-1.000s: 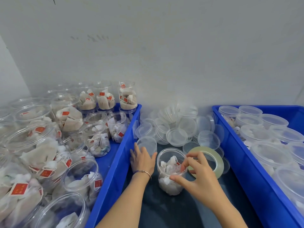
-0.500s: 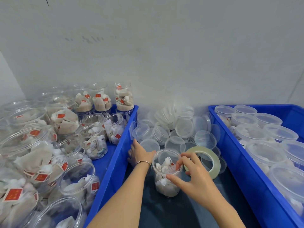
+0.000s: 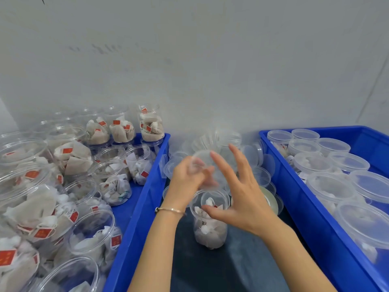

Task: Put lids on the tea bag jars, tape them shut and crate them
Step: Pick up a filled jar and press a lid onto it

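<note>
Nearest the camera, an open jar (image 3: 210, 224) of tea bags stands upright on the dark table (image 3: 210, 270), between the two blue crates. Its mouth is uncovered.

Just above the jar, the left hand (image 3: 186, 180) holds a clear lid (image 3: 207, 168), fingers curled round its near edge; the lid is blurred, so the exact grip cannot be told. The right hand (image 3: 242, 199) is spread wide, fingers straight, holding nothing, its thumb just at the jar rim.

Judgement: the step in hand is lidding. The next move calls for levelling the lid over the mouth, seating it squarely and pressing it down, the free hand steadying the jar. Taping follows; the tape roll (image 3: 270, 200) lies just behind the right hand, largely hidden.

Further back lies a heap of loose lids (image 3: 214, 142) against the wall. The left crate (image 3: 147, 186) holds unlidded jars (image 3: 111, 182); the right crate (image 3: 294, 197) holds lidded jars (image 3: 328, 182).

Labels: red tags (image 3: 67, 150) on the tea bags carry pale print, too small to read. No brand is legible.
</note>
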### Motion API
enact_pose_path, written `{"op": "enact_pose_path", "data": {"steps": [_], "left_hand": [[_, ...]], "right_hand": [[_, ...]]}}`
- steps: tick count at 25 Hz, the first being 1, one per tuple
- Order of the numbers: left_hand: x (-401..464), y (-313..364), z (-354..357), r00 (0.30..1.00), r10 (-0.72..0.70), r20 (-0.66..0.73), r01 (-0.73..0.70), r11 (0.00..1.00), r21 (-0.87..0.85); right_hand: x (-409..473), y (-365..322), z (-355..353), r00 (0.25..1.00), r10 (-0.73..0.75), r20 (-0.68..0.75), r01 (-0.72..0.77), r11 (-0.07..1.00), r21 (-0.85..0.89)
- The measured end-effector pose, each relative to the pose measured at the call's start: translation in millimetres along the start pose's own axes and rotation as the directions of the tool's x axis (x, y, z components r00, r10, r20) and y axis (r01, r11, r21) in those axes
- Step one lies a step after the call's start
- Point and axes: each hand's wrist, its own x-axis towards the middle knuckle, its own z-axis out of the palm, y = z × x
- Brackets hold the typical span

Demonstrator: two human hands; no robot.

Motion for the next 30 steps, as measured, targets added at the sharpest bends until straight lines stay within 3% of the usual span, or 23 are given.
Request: {"op": "enact_pose_path", "data": {"steps": [2,4,6,8,10,12,13,16,19,23,27,30], "left_hand": [[-20.0,9.6,1.3,0.97,-0.044,0.241,0.021,0.995,0.095],[-30.2,12.4,-3.5,0.959,-0.058,0.279,0.004,0.982,0.19],[-35.4,7.6,-18.7,0.976,-0.034,0.213,-0.022,0.966,0.257],[-40.5,-8.3,-40.7,0.989,-0.021,0.149,0.002,0.992,0.129],[-50.2,-28.9,-50.5,0.951,-0.106,0.29,0.061,0.985,0.159],[-58.1,-52.3,-38.6,0.884,-0.214,0.415,0.09,0.95,0.298],[-60.4,-62.2,-27.1,0.9,-0.193,0.39,0.064,0.945,0.319],[-49.7,-89.3,-6.0,0.991,-0.006,0.13,-0.03,0.96,0.279],[-26.6,-101.0,11.6,0.995,0.028,-0.096,-0.001,0.963,0.27],[-31.2,-103.2,8.7,0.996,-0.043,-0.078,0.066,0.943,0.327],[-35.8,-107.9,-0.8,0.998,-0.065,0.0,0.063,0.974,0.216],[-28.3,-103.5,-1.4,0.993,-0.09,0.075,0.071,0.969,0.235]], "right_hand": [[7.6,-3.3,-8.1,0.991,-0.078,0.107,0.088,0.991,-0.098],[7.0,-4.0,-8.1,0.986,-0.084,0.142,0.103,0.986,-0.129],[0.7,-1.8,-3.9,0.985,0.026,0.17,0.002,0.987,-0.163],[-5.3,1.8,1.1,0.943,0.199,0.266,-0.156,0.972,-0.174],[-9.1,0.5,7.8,0.901,0.248,0.357,-0.202,0.966,-0.16],[-7.9,-5.5,15.6,0.912,0.239,0.333,-0.185,0.965,-0.185],[-6.4,-8.6,20.7,0.922,0.224,0.315,-0.152,0.959,-0.238],[-1.8,-13.8,37.2,0.94,0.224,0.26,-0.114,0.919,-0.377],[8.9,-10.3,46.8,0.958,0.202,0.202,-0.121,0.927,-0.355],[22.0,1.9,46.7,0.944,0.124,0.306,-0.036,0.96,-0.278],[19.5,10.6,38.1,0.932,-0.028,0.36,0.096,0.981,-0.171],[21.8,13.9,30.5,0.912,-0.155,0.379,0.196,0.978,-0.071]]}}
